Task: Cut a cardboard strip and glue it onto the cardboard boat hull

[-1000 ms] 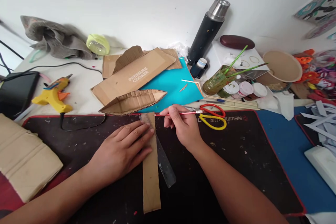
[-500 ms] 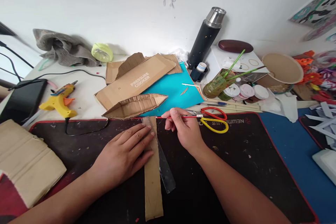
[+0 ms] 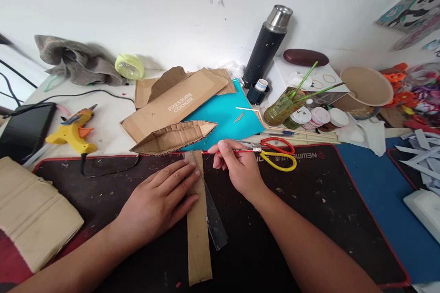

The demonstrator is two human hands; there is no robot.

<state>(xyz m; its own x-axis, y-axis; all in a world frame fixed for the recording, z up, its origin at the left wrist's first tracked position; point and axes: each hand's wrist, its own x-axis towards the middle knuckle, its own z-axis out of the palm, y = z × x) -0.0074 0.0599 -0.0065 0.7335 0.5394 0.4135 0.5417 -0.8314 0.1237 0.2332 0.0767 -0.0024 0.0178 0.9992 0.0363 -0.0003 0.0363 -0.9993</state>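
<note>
My left hand (image 3: 161,197) lies flat with its fingers stretched out, resting on a narrow cardboard strip (image 3: 199,247) and a clear ruler (image 3: 216,229). The ruler crosses the strip at a slant, and its lower end sticks out to the right. Pinched in my right hand (image 3: 240,165) is a pencil (image 3: 246,150), held nearly level with its tip pointing left, near the strip's far end. Just beyond that hand are scissors (image 3: 283,162) with one red and one yellow handle. A pointed, boat-shaped cardboard piece (image 3: 175,138) sits behind the strip.
A yellow glue gun (image 3: 77,132) with its cord lies at left, above a folded cardboard piece (image 3: 37,210). Flat cardboard (image 3: 182,100) and a blue sheet (image 3: 223,121) lie at the back. A black flask (image 3: 266,46), brush jar (image 3: 280,105) and paint pots (image 3: 318,116) stand at right.
The whole view has shifted slightly, so things sit a little further left and up. Both hands keep nearly the same pose, the pencil still in the right one.
</note>
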